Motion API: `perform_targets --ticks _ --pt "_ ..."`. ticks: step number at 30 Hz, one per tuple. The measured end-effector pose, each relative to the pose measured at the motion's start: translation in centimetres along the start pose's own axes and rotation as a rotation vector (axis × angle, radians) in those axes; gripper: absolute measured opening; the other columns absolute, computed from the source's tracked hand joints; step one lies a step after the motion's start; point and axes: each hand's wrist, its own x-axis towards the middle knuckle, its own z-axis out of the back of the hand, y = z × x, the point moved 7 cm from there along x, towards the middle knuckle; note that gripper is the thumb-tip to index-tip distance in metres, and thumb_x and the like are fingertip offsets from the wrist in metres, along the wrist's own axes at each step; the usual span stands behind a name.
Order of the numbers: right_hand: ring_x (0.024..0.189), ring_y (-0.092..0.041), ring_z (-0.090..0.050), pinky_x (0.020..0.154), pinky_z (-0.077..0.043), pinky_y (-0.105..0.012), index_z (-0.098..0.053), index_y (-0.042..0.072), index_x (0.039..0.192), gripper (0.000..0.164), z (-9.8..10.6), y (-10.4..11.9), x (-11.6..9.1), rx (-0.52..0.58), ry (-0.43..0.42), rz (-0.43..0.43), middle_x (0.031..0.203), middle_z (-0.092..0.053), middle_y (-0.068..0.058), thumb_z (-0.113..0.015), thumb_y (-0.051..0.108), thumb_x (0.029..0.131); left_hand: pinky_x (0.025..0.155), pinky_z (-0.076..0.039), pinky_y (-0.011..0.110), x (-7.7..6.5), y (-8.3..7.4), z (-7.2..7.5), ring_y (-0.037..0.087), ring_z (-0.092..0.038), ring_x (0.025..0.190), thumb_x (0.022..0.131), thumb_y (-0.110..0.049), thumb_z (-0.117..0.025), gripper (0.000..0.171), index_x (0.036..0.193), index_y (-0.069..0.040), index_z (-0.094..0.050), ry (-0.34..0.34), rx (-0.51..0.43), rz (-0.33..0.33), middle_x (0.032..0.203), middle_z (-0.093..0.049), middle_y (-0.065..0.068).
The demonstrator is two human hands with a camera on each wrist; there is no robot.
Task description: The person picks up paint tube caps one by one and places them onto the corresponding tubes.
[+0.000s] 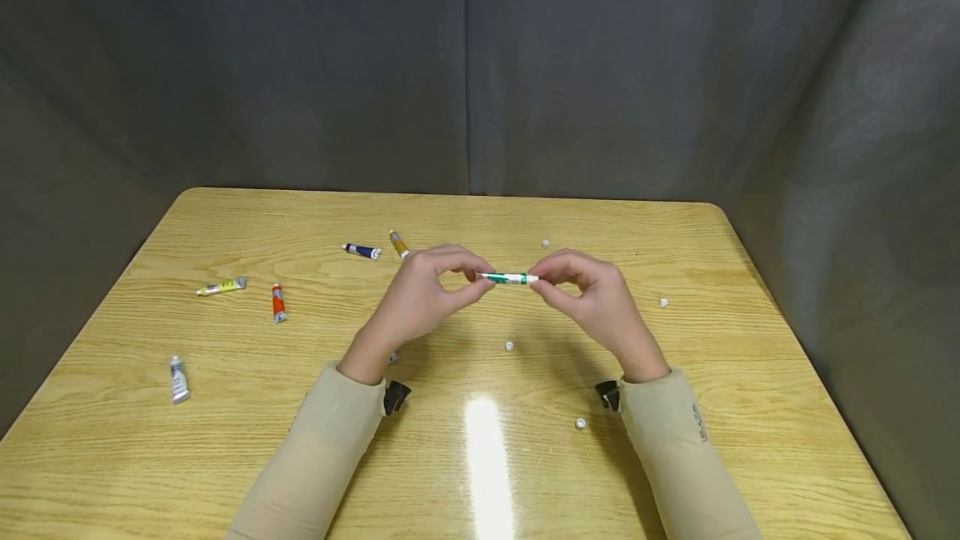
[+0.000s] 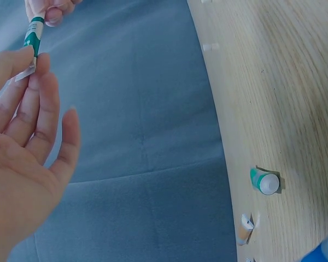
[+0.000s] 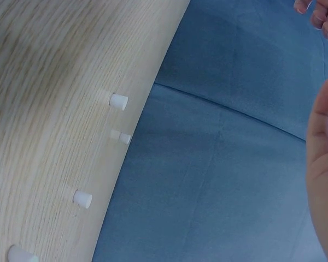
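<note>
A small paint tube with a green and white label is held level above the table, stretched between both hands. My left hand pinches its flat crimped end between thumb and fingertips. In the left wrist view the other fingers of that hand extend loosely below the tube. At the white cap end, my right hand grips with thumb and forefinger. The right wrist view catches only part of the right hand at its edge, with the tube mostly out of frame.
Around the left side of the wooden table lie navy, ochre, yellow, red and silvery white tubes. Another green-labelled tube lies under the left arm. Several white caps sit scattered centre and right.
</note>
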Motion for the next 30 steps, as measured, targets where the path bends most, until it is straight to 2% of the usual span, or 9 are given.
perform_targets --ticks 13,20,24,30 --pt "0.086 -0.005 -0.069 0.076 -0.058 -0.024 -0.077 0.008 0.099 0.006 -0.20 -0.07 -0.08 -0.044 0.030 -0.003 0.099 -0.076 -0.008 -0.074 0.006 0.094 0.086 -0.052 0.037 0.06 -0.02 -0.12 0.023 -0.070 0.090 0.092 -0.016 -0.079 0.010 0.101 -0.014 -0.080 0.013 0.002 -0.021 0.094 -0.076 -0.001" --pt "0.084 -0.006 -0.068 0.075 -0.057 -0.024 -0.077 0.008 0.101 0.007 -0.24 -0.21 -0.09 -0.049 0.039 -0.010 0.100 -0.076 -0.008 -0.073 0.008 0.096 0.088 -0.052 0.038 0.00 -0.04 -0.05 0.019 -0.069 0.090 0.092 -0.016 -0.079 0.011 0.102 -0.014 -0.080 0.016 -0.006 -0.002 0.095 -0.076 -0.001" --pt "0.091 -0.005 -0.069 0.079 -0.057 -0.023 -0.078 0.009 0.105 0.011 -0.12 -0.32 -0.07 -0.044 0.039 -0.009 0.106 -0.076 -0.007 -0.073 0.007 0.096 0.088 -0.052 0.038 -0.03 0.00 -0.03 0.015 -0.067 0.090 0.092 -0.017 -0.079 0.011 0.103 -0.015 -0.080 0.020 -0.008 0.017 0.096 -0.076 -0.001" --pt "0.099 -0.007 -0.068 0.096 -0.056 -0.027 -0.075 0.010 0.112 0.020 0.32 -0.15 -0.07 -0.056 0.032 0.004 0.114 -0.074 -0.006 -0.075 0.007 0.093 0.089 -0.051 0.038 -0.05 0.04 0.00 0.015 -0.068 0.090 0.093 -0.017 -0.078 0.012 0.104 -0.014 -0.080 0.027 0.004 0.024 0.097 -0.076 -0.001"
